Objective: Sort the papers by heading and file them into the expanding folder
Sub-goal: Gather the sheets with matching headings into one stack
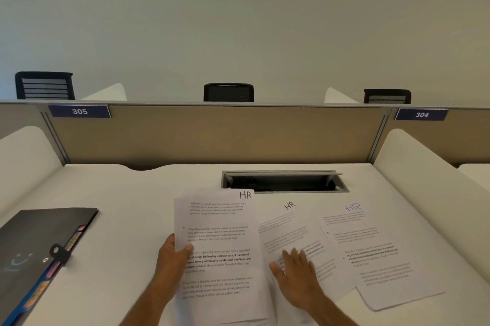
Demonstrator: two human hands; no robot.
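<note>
Nearest, the left hand (173, 254) pinches a white printed stack of papers headed "HR" (220, 251), long axis running away from the person, heading at the far end. Flat-fingered, the right hand (294, 272) presses a second white "HR" sheet (289, 230) on the white desk (138, 198), beside a third tilted "HR" sheet (376, 254). At far left lies the closed black expanding folder with coloured tabs (39, 241).

We see a white table (138, 193) with a rectangular cable hatch (283, 182) set into its far side, the grey flap tilted open over a dark recess. A tan partition panel (217, 134) stands upright along the back edge, framed in grey metal. On its top rail we read a blue plate marked 305 (79, 111) at the left and another marked 304 (421, 114) at the right. White curved dividers (23, 150) close off both sides. Beyond the panel three black chair backs (228, 92) rise before a plain pale wall (238, 13).
</note>
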